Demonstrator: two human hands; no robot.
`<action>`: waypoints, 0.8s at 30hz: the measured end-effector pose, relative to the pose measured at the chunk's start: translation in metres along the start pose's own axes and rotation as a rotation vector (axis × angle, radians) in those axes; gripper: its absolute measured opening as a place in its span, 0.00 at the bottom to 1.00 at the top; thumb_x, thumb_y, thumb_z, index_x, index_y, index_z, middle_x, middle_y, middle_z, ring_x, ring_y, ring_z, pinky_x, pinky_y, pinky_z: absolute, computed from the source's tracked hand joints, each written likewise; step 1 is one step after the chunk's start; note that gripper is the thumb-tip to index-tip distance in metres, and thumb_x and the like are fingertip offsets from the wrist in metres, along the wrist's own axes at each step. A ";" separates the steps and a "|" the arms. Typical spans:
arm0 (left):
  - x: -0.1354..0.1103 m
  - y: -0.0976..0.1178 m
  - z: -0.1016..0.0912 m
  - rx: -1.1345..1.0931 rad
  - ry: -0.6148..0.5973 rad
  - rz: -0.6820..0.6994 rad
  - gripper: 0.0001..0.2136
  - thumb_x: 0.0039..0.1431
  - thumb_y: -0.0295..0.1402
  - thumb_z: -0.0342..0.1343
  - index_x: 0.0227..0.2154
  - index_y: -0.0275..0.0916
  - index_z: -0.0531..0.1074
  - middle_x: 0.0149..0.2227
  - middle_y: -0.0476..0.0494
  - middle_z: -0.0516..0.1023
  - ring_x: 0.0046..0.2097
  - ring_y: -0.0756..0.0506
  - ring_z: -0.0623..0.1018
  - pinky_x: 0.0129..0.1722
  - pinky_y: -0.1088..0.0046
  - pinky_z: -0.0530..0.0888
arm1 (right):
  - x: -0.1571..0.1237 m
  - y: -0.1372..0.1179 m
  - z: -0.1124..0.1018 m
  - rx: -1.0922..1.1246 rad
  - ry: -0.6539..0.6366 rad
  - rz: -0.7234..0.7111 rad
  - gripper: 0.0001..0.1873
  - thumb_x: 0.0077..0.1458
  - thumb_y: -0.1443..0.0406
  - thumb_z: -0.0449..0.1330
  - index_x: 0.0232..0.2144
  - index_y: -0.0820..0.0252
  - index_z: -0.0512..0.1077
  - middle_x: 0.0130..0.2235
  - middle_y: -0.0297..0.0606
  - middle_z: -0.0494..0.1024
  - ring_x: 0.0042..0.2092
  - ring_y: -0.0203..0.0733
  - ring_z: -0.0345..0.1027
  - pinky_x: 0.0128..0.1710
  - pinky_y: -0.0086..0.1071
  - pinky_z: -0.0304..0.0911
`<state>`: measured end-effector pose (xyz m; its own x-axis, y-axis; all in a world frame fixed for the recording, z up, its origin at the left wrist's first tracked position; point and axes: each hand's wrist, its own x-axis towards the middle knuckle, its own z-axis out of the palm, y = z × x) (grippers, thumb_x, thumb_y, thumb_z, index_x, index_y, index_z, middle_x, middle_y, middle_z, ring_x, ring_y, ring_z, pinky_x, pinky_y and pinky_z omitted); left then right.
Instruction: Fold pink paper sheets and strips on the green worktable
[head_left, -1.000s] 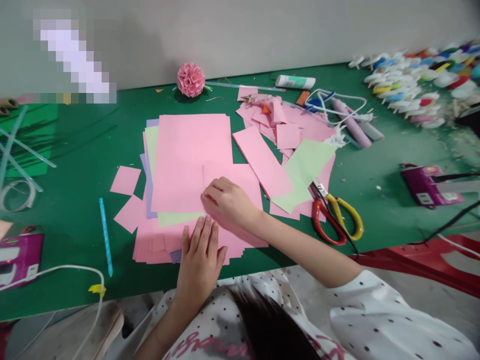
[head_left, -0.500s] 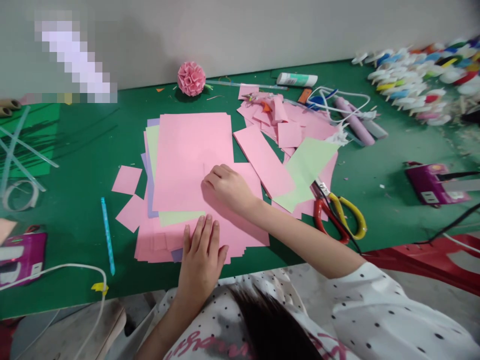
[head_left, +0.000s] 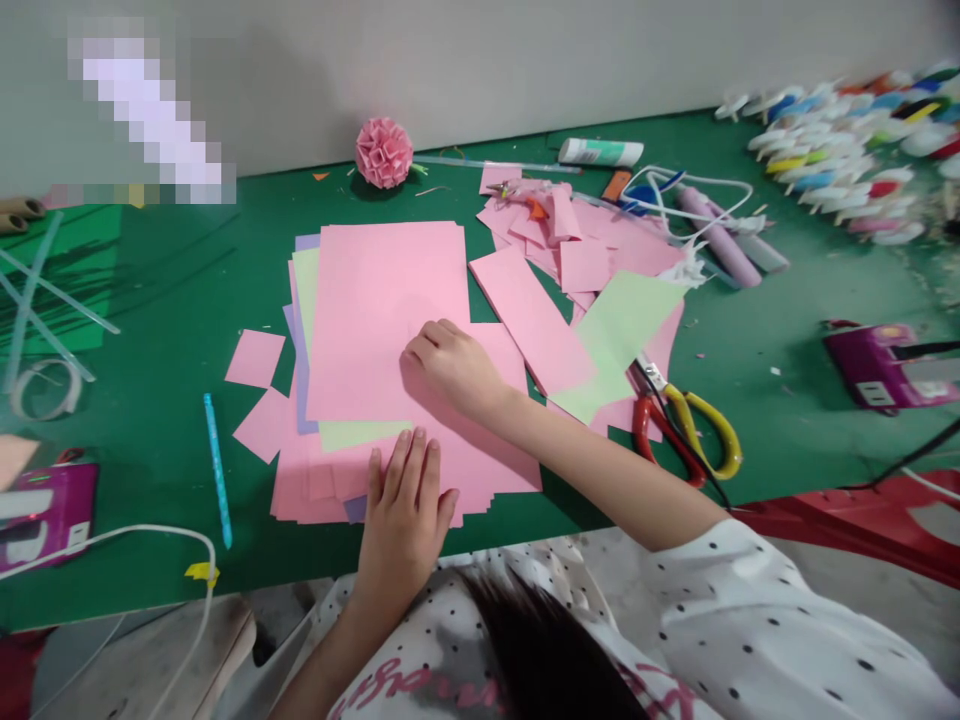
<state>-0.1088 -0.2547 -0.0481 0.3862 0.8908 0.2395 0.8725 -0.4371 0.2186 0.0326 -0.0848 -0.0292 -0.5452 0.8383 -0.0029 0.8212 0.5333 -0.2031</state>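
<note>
My left hand (head_left: 402, 505) lies flat with its fingers stretched out on the near edge of a folded pink sheet (head_left: 480, 440), holding it down. My right hand (head_left: 450, 365) has its fingers curled and presses on the left edge of the same sheet, where it overlaps a large pink sheet (head_left: 382, 300). Under these lie pale green and lilac sheets (head_left: 304, 290). Nothing shows inside the right hand.
Red-and-yellow scissors (head_left: 686, 425) lie to the right on the green table (head_left: 150, 300), by pink strips and a pale green sheet (head_left: 619, 330). A pink paper ball (head_left: 384, 152), a glue stick (head_left: 600, 152), a blue pen (head_left: 216, 470), purple glue guns (head_left: 874, 362) and coloured pieces (head_left: 840, 160) surround them.
My right hand has slid away from me along the left edge of the folded pink sheet. My left hand has stayed flat in place.
</note>
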 end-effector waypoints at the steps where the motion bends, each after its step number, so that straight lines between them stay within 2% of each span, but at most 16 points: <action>1: 0.000 0.000 0.000 -0.001 0.001 -0.001 0.25 0.71 0.35 0.53 0.67 0.33 0.63 0.66 0.35 0.72 0.69 0.38 0.69 0.74 0.53 0.54 | 0.001 0.002 0.001 0.002 0.013 0.000 0.17 0.65 0.78 0.49 0.42 0.72 0.78 0.42 0.53 0.78 0.44 0.49 0.64 0.41 0.38 0.61; 9: 0.000 -0.001 0.002 0.000 0.019 0.009 0.24 0.71 0.35 0.53 0.66 0.32 0.64 0.66 0.35 0.72 0.69 0.38 0.69 0.74 0.54 0.52 | 0.016 0.013 0.011 0.003 0.091 0.069 0.17 0.64 0.78 0.50 0.40 0.71 0.79 0.41 0.53 0.78 0.44 0.50 0.64 0.44 0.40 0.61; 13: 0.000 -0.002 0.002 0.011 0.022 0.015 0.24 0.71 0.35 0.53 0.66 0.32 0.64 0.66 0.35 0.72 0.69 0.38 0.69 0.74 0.53 0.54 | 0.030 0.019 0.006 0.016 0.125 0.140 0.17 0.65 0.77 0.50 0.41 0.71 0.80 0.42 0.55 0.78 0.45 0.51 0.66 0.45 0.40 0.62; 16: 0.000 -0.002 0.001 0.018 0.027 0.017 0.23 0.71 0.35 0.53 0.64 0.31 0.66 0.66 0.35 0.72 0.69 0.38 0.70 0.74 0.54 0.53 | 0.033 0.018 -0.001 0.015 0.103 0.169 0.18 0.65 0.77 0.49 0.42 0.73 0.80 0.44 0.56 0.78 0.46 0.51 0.67 0.44 0.40 0.63; 20: 0.000 -0.001 0.000 0.015 0.026 0.012 0.22 0.71 0.35 0.53 0.64 0.31 0.67 0.66 0.36 0.72 0.68 0.39 0.70 0.75 0.56 0.50 | 0.013 0.005 -0.007 0.001 0.020 0.081 0.17 0.64 0.79 0.50 0.41 0.72 0.80 0.43 0.53 0.79 0.46 0.50 0.67 0.43 0.39 0.62; 24: -0.001 -0.002 0.000 0.013 0.029 0.016 0.22 0.71 0.34 0.54 0.63 0.30 0.68 0.65 0.36 0.73 0.68 0.38 0.70 0.75 0.56 0.50 | -0.018 -0.013 -0.004 0.044 -0.003 -0.046 0.11 0.62 0.77 0.55 0.37 0.68 0.79 0.40 0.49 0.79 0.43 0.49 0.66 0.43 0.38 0.62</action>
<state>-0.1104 -0.2547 -0.0487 0.3916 0.8795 0.2704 0.8699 -0.4497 0.2026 0.0325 -0.1069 -0.0223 -0.5827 0.8126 0.0049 0.7870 0.5658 -0.2460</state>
